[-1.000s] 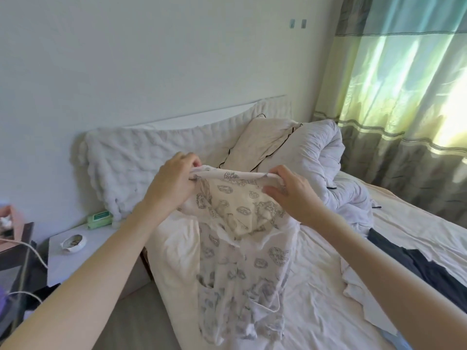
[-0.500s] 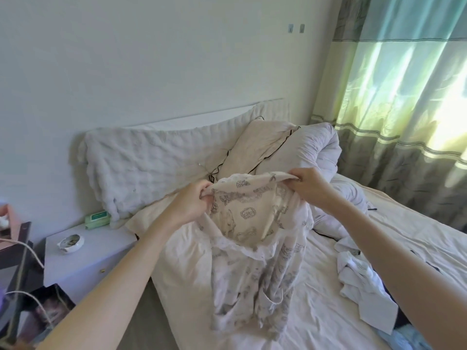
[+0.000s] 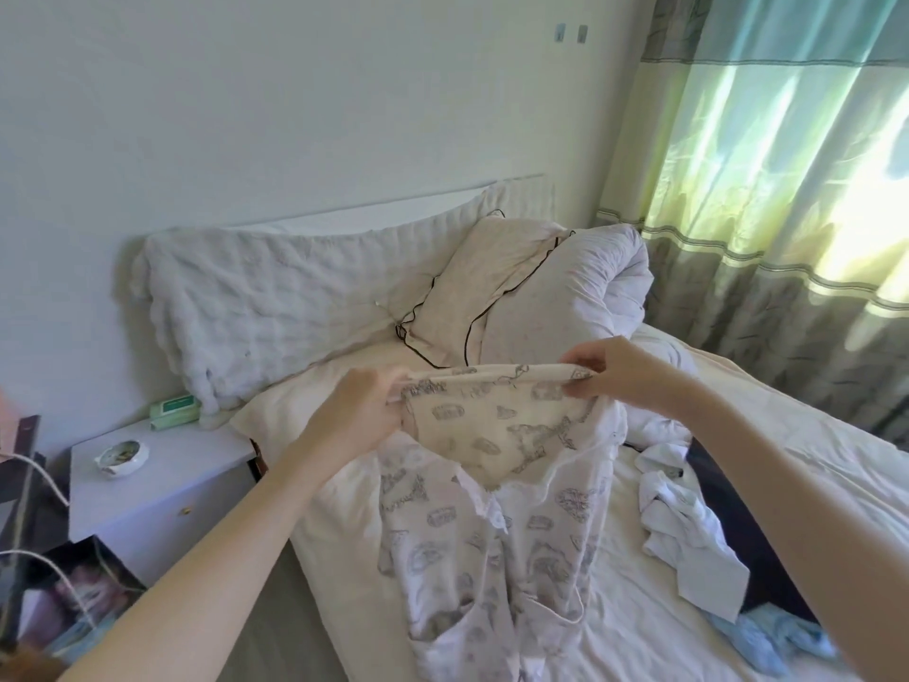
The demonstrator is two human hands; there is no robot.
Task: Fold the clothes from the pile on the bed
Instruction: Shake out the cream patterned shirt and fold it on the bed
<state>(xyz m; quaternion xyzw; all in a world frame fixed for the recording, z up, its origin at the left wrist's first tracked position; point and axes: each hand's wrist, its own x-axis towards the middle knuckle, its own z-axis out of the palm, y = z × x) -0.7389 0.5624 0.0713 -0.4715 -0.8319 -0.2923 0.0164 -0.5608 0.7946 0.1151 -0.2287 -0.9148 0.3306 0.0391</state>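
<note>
On the far left, a small dish (image 3: 121,457) and a green packet (image 3: 175,410) are sitting on the bedside tabletop (image 3: 162,479), out of the way of the folding.

The left hand (image 3: 361,415) is pinching one end of the top hem of the printed garment (image 3: 497,509), fingers curled around the cloth. The right hand (image 3: 624,371) is gripping the other end in the same way, a little higher. Between them the hem is being pulled taut, probably so the garment hangs straight and its shape can be read before folding. Its lower part is trailing down onto the bed (image 3: 811,435), so it is only partly lifted.

Further right, a crumpled white garment (image 3: 683,529) is lying on the sheet beside dark clothing (image 3: 728,514), with a light blue piece (image 3: 767,642) near the bottom edge. These are apparently waiting their turn, so the task looks to be at an early stage.
</note>
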